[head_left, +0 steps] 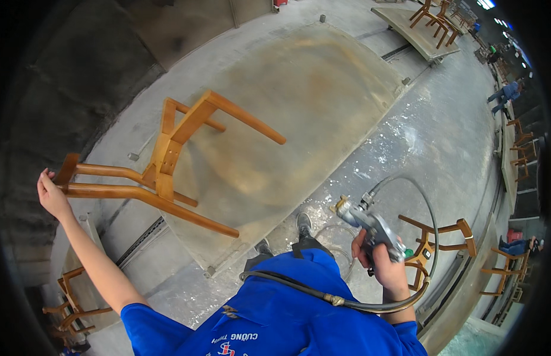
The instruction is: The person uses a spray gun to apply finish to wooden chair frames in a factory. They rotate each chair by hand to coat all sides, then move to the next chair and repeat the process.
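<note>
At the far left my left hand [53,194] is closed around the back rail of an orange-brown wooden chair frame [169,155]. The chair has no seat and lies tipped over a low, stained platform [299,65], with its legs pointing to the right. At the lower right my right hand [383,261] wraps round the handle of a metal spray gun [363,216]. The gun's nozzle faces up and left, apart from the chair. A dark hose [434,216] loops from the gun, past my right wrist and across my blue shirt. No spray shows.
Another chair frame [459,228] stands right of my right hand. More chairs [434,24] stand on a platform at the upper right, others [71,302] at the lower left. People [510,92] are along the far right. A dark wall [80,71] rises at the left.
</note>
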Motion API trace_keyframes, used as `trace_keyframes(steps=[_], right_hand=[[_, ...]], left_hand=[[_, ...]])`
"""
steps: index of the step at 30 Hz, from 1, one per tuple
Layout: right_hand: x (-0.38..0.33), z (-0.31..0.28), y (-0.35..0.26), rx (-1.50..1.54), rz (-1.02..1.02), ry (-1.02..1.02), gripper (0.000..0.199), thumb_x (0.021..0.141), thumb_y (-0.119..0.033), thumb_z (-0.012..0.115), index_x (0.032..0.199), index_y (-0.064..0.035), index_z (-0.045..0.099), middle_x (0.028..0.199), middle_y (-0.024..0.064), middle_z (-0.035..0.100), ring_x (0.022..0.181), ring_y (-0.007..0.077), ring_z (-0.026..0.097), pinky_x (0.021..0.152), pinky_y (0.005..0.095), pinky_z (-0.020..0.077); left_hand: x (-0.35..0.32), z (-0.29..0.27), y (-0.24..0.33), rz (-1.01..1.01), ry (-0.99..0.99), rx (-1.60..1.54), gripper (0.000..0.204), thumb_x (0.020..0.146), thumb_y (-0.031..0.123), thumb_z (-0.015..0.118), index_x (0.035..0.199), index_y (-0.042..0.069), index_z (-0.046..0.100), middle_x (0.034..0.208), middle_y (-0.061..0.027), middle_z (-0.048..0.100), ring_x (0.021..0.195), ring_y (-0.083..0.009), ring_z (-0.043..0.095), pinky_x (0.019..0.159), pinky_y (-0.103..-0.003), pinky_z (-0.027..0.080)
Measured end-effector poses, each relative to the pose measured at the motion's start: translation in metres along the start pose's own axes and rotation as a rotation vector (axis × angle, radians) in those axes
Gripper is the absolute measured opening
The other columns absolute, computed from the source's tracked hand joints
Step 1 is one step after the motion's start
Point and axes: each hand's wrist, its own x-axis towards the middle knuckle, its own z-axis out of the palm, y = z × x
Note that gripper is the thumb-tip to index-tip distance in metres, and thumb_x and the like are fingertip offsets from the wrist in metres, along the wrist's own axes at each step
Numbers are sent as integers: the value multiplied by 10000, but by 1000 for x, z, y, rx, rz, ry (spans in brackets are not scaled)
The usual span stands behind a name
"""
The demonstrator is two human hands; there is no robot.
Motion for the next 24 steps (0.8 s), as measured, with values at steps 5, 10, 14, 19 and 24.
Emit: trace_keyframes(steps=[5,10,14,19,24], right_hand=[[-13,-5,39,-162,246,307,517,1020,-510,559,884,-15,619,695,24,614,518,64,486,464,245,376],[-39,6,52,-58,104,262,551,1021,-549,519,936,-17,636,679,28,612,491,52,443,441,233,294],[-37,17,39,125,-33,-42,760,883,-703,635,1030,42,589,757,119,648,524,81,478,454,236,333],[-28,25,26,-23,1,-121,772,872,-712,640,1033,42,583,752,127,636,519,96,483,468,241,360],[-27,24,21,-45,-74,-174,787,884,-766,557,1045,5,572,746,126,603,499,103,447,473,251,345]], left_hand=[[18,-4,-42,58,-54,-83,390,1067,334,521,1151,2,706,1065,-45,719,1010,-121,634,931,-269,454],[15,6,-58,80,67,-72,453,1058,376,544,1190,-51,618,1175,-111,709,1008,-138,601,933,-302,463],[-10,12,-41,52,142,-232,413,1034,358,611,1153,-37,623,1073,-56,674,954,-128,591,896,-285,472],[-22,-1,-15,-2,77,-227,389,1034,363,609,1173,5,668,1051,-36,668,946,-108,589,879,-266,468],[-23,-9,-11,-17,53,-170,371,1040,364,584,1184,40,696,1067,-35,685,993,-115,601,908,-270,461]])
